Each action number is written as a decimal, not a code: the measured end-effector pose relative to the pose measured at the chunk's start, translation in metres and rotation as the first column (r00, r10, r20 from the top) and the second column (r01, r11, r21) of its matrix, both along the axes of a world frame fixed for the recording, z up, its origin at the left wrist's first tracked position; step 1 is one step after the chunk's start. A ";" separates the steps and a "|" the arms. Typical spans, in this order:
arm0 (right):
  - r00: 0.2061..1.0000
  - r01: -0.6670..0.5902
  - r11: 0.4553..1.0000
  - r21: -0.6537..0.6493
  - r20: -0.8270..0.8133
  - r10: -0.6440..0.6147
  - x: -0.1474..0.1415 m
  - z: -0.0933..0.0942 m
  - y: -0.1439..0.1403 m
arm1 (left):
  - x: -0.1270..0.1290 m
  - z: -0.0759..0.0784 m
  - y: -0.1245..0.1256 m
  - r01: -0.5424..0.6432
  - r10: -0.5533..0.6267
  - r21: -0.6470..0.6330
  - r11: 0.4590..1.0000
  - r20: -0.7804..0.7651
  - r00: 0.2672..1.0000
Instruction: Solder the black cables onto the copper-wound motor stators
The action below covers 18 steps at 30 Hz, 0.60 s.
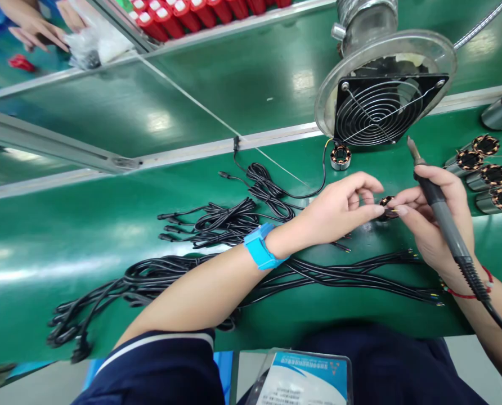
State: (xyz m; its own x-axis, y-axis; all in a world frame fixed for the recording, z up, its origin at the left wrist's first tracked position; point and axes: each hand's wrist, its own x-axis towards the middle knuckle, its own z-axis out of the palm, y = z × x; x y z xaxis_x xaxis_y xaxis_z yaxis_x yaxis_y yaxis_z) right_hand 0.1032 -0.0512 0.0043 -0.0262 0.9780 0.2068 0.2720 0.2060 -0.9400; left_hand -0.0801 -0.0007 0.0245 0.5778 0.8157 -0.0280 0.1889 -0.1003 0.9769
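Small wound stator pinched between both hands above the green bench

The stator (388,207) (copper-brown coils on a dark ring, mostly hidden by fingertips) is pinched by left hand (339,211) and right hand (434,216), which also clasps a soldering iron (439,211); beyond stands a fan (381,107).

bench mat (107,236): glossy green
cables (217,222): black
wristband (259,246): bright blue
stator coils (485,145): copper and black, steel-grey bodies
string bracelet (466,293): red
sleeves (158,365): navy, white stripe

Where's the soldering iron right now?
In the head view it is at the right, held in the right hand, the soldering iron tip pointing up toward the fan, beside the row of copper-wound coils.
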 end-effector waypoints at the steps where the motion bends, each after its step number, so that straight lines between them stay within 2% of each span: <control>1: 1.000 -0.001 1.000 -0.002 0.006 0.001 0.000 -0.001 0.000 | 0.000 0.000 0.000 -0.019 0.023 -0.064 0.998 0.053 0.998; 3: 1.000 0.001 1.000 0.007 0.028 -0.001 -0.001 -0.001 0.000 | 0.001 -0.001 0.000 -0.028 0.040 -0.121 0.992 0.097 0.994; 4: 0.999 0.002 1.000 0.014 0.035 -0.002 -0.002 -0.001 -0.001 | 0.001 -0.001 0.000 -0.026 0.035 -0.104 0.994 0.086 0.996; 8: 1.000 -0.007 0.999 0.047 -0.008 0.007 -0.004 0.000 -0.004 | 0.002 0.000 -0.003 -0.010 0.011 0.045 0.999 -0.016 1.000; 15: 0.998 -0.021 0.993 0.117 -0.061 0.028 -0.005 -0.003 -0.006 | 0.002 0.007 -0.004 0.047 -0.023 0.181 0.982 -0.132 0.991; 16: 0.998 -0.021 0.990 0.140 -0.053 0.029 -0.005 -0.003 -0.005 | 0.001 0.008 -0.003 0.074 -0.056 0.151 0.986 -0.120 0.991; 18: 0.999 -0.029 0.987 0.159 -0.029 0.034 -0.005 -0.003 -0.005 | 0.000 0.009 -0.003 0.151 -0.152 -0.015 0.988 -0.064 0.986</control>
State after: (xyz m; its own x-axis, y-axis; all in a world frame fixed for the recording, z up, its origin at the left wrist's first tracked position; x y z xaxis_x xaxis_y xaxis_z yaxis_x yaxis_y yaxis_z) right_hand 0.0985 -0.0561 0.0016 -0.0477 0.9315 0.3606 0.2339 0.3613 -0.9026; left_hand -0.0800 -0.0034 0.0336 0.6912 0.7185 -0.0776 0.2356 -0.1225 0.9641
